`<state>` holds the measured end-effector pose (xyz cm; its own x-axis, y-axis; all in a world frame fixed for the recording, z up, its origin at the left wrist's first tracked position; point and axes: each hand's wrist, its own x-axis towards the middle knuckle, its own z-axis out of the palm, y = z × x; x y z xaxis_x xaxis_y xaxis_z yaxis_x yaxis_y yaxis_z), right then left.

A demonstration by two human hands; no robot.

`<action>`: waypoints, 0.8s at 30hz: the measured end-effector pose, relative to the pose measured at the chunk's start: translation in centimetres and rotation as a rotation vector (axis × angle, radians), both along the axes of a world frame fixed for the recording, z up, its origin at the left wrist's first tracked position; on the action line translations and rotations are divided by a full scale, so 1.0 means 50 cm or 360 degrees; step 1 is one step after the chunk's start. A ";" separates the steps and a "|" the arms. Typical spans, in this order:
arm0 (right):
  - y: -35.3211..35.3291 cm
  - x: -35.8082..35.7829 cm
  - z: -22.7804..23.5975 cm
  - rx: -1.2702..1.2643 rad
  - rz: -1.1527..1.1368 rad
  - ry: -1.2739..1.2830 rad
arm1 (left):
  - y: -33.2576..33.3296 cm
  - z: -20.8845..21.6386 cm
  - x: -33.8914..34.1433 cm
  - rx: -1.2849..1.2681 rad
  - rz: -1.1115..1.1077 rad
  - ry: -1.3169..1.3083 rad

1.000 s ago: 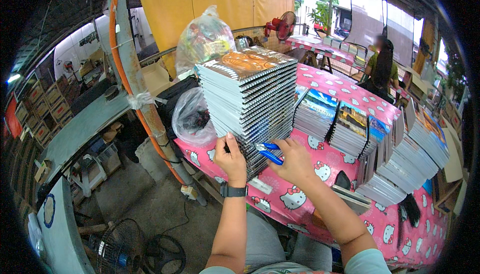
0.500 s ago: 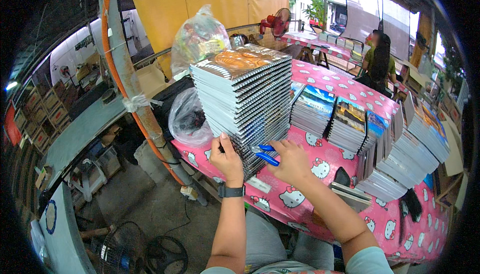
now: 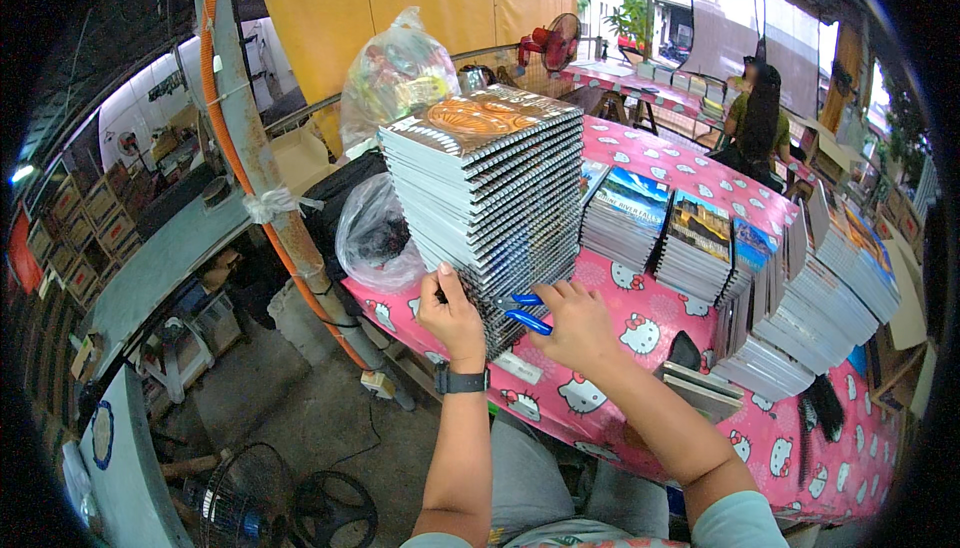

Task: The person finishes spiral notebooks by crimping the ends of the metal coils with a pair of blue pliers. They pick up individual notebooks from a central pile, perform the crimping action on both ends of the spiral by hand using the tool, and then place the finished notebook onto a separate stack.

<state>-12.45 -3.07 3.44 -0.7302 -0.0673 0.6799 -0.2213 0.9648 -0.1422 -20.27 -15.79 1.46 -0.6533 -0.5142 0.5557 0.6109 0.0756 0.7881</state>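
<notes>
A tall stack of spiral-bound notebooks (image 3: 480, 183) stands at the table's near left, its wire bindings toward the right and front. My left hand (image 3: 452, 316) grips the lower front corner of the stack, thumb up along the page edges. In my right hand (image 3: 575, 323) is a pair of blue-handled pliers (image 3: 528, 322). Their jaws meet the wire bindings low on the stack, close to my left fingers. The handles are slightly apart. Just what the jaw tips touch is too small to tell.
More notebooks lie in shorter piles (image 3: 628, 213) and leaning rows (image 3: 815, 318) to the right on the pink-covered table (image 3: 640, 338). Plastic bags (image 3: 385, 233) sit left of the stack, beside a pole (image 3: 262, 168) with an orange conduit. A person (image 3: 758, 123) sits farther back.
My right hand and the pliers have shifted slightly left, toward the bindings. My left hand keeps its place on the stack.
</notes>
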 end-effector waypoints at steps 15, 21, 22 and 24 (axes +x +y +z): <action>0.084 0.113 -0.039 -0.0777 -0.0058 -0.0672 | -0.147 0.041 -0.261 0.0467 0.0112 -0.0149; 0.083 0.150 -0.057 -0.0813 0.0028 -0.0695 | -0.289 -0.046 -0.411 -0.0482 0.0329 -0.0144; 0.086 0.143 -0.069 -0.0807 0.0082 -0.0624 | -0.289 -0.061 -0.388 0.0010 -0.0066 -0.0167; 0.111 0.143 -0.092 -0.0553 0.0081 -0.0426 | -0.188 -0.034 -0.254 0.0213 -0.0350 -0.0254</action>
